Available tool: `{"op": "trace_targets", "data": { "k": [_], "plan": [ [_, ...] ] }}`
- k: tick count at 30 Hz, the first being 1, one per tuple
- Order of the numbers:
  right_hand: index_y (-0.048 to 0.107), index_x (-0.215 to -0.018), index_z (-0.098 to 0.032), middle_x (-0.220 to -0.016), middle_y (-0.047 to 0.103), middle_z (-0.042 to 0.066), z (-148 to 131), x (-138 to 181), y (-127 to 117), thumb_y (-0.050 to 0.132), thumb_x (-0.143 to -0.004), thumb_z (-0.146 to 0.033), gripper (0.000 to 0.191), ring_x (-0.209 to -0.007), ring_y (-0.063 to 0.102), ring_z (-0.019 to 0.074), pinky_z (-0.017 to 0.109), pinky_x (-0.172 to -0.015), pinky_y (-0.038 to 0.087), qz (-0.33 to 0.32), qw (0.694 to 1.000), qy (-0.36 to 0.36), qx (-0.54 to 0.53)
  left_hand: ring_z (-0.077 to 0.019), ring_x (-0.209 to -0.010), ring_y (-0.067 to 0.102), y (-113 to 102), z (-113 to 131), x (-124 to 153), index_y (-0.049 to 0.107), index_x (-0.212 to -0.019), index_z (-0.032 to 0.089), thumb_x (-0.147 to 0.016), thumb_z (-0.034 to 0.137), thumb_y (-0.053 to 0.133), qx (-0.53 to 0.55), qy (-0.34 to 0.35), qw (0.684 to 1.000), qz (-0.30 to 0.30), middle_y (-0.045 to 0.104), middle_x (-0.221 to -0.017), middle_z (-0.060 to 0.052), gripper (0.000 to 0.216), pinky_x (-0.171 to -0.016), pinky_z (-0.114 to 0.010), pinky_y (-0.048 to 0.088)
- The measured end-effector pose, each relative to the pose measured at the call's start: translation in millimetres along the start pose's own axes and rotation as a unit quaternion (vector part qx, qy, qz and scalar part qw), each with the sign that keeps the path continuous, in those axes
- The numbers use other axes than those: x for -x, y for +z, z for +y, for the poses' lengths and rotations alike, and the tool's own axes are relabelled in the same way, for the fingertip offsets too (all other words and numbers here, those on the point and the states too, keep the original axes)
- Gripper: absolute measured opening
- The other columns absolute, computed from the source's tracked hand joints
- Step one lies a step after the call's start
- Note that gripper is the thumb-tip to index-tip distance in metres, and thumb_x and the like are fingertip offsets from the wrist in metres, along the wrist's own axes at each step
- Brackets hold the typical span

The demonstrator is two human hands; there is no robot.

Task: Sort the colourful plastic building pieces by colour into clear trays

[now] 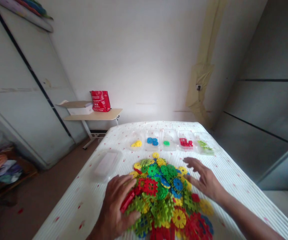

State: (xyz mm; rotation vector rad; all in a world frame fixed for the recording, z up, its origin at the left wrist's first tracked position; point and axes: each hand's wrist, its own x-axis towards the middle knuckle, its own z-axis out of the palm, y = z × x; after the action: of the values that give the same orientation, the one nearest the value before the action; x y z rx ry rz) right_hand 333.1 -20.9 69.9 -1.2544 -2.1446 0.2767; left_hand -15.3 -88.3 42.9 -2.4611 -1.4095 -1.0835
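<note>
A heap of plastic interlocking building pieces lies on the table, with green, blue and yellow notched discs and red and lime square lattices mixed together. At its left edge rests my left hand, thumb and fingers apart. A red piece shows between that thumb and the fingers, lying against the heap; no grip on it is visible. On the opposite side, my right hand hovers with fingers spread near yellow discs, holding nothing.
Behind the heap stand several clear containers: one with yellow pieces, others with blue pieces, a green disc, red pieces and lime pieces. A clear lidded box lies left. A side table holds a red bag.
</note>
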Motion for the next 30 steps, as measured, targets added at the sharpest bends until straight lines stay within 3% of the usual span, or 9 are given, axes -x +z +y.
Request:
{"op": "trace_targets", "data": {
  "k": [2,4,6,9,13,18,22,26,30],
  "plan": [
    [0.040,-0.134,-0.031,-0.141,0.039,0.007,-5.4,45.5,4.1,0.060,-0.074,-0.047,0.065,-0.122,0.044,0.0293,0.042,-0.094,0.044,-0.052,0.997,-0.048,0.000,-0.0325,-0.124,0.041,5.0,17.5,15.4,0.039,-0.133,0.027,-0.065,0.063,0.056,-0.021,0.072,0.997,-0.031,0.045,-0.136,-0.010,0.079,-0.105,-0.054,0.025],
    [0.029,-0.140,-0.034,-0.148,0.026,0.004,-2.8,83.9,13.2,0.068,-0.063,-0.052,0.089,-0.130,0.030,0.0358,0.050,-0.098,0.040,-0.062,0.996,-0.066,0.009,-0.0314,-0.127,0.038,17.6,31.0,32.2,0.037,-0.132,0.037,-0.071,0.053,0.059,-0.063,0.128,0.989,-0.028,0.042,-0.139,-0.007,0.067,-0.105,-0.055,0.024],
    [0.026,-0.140,-0.039,-0.148,0.026,0.001,3.2,109.7,25.8,0.066,-0.067,-0.049,0.083,-0.131,0.028,0.0376,0.054,-0.094,0.041,-0.057,0.993,-0.093,0.035,-0.0311,-0.128,0.035,31.6,38.3,45.2,0.038,-0.131,0.041,-0.073,0.040,0.064,-0.128,0.164,0.978,-0.013,0.042,-0.139,-0.005,0.063,-0.104,-0.055,0.023],
    [0.025,-0.140,-0.039,-0.148,0.025,0.002,5.8,121.6,41.9,0.065,-0.067,-0.048,0.083,-0.130,0.027,0.0419,0.061,-0.092,0.039,-0.058,0.992,-0.094,0.069,-0.0338,-0.130,0.031,45.2,40.9,50.0,0.040,-0.131,0.038,-0.072,0.054,0.060,-0.186,0.166,0.968,-0.014,0.043,-0.138,-0.009,0.064,-0.104,-0.056,0.021],
    [0.023,-0.141,-0.037,-0.150,0.020,0.003,-7.4,102.5,48.1,0.067,-0.064,-0.051,0.089,-0.132,0.021,0.0414,0.063,-0.097,0.032,-0.070,0.992,-0.080,0.073,-0.0353,-0.130,0.029,52.0,42.4,35.7,0.037,-0.135,0.031,-0.070,0.071,0.046,-0.196,0.161,0.967,-0.022,0.042,-0.139,-0.013,0.077,-0.104,-0.057,0.017],
    [0.026,-0.142,-0.029,-0.149,0.021,0.010,-14.7,68.8,51.0,0.065,-0.064,-0.056,0.091,-0.133,0.021,0.0399,0.060,-0.099,0.031,-0.070,0.991,-0.092,0.063,-0.0353,-0.130,0.029,61.0,48.1,17.0,0.031,-0.139,0.024,-0.069,0.061,0.054,-0.180,0.141,0.972,-0.056,0.033,-0.144,-0.014,0.082,-0.100,-0.053,0.028],
    [0.034,-0.139,-0.026,-0.146,0.029,0.012,-5.6,50.2,56.5,0.060,-0.073,-0.049,0.075,-0.130,0.029,0.0347,0.054,-0.100,0.033,-0.045,0.990,-0.099,0.084,-0.0370,-0.130,0.029,64.7,53.5,3.3,0.030,-0.140,0.022,-0.063,0.058,0.063,-0.153,0.086,0.982,-0.077,0.031,-0.145,-0.013,0.091,-0.098,-0.053,0.033],
    [0.040,-0.135,-0.022,-0.142,0.037,0.014,5.8,30.1,60.2,0.058,-0.077,-0.042,0.064,-0.127,0.035,0.0313,0.049,-0.098,0.038,0.010,0.990,-0.103,0.092,-0.0335,-0.126,0.036,67.3,59.4,-14.1,0.029,-0.140,0.023,-0.070,0.053,0.060,-0.146,0.058,0.986,-0.057,0.037,-0.142,-0.012,0.083,-0.097,-0.050,0.035],
    [0.043,-0.132,-0.021,-0.139,0.040,0.014,13.1,8.0,60.4,0.057,-0.078,-0.043,0.060,-0.126,0.036,0.0303,0.050,-0.099,0.037,0.038,0.992,-0.093,0.075,-0.0307,-0.125,0.039,74.0,69.3,-30.9,0.031,-0.139,0.026,-0.078,0.041,0.056,-0.164,0.032,0.986,-0.028,0.043,-0.138,-0.011,0.067,-0.101,-0.054,0.029]
  ]
}}
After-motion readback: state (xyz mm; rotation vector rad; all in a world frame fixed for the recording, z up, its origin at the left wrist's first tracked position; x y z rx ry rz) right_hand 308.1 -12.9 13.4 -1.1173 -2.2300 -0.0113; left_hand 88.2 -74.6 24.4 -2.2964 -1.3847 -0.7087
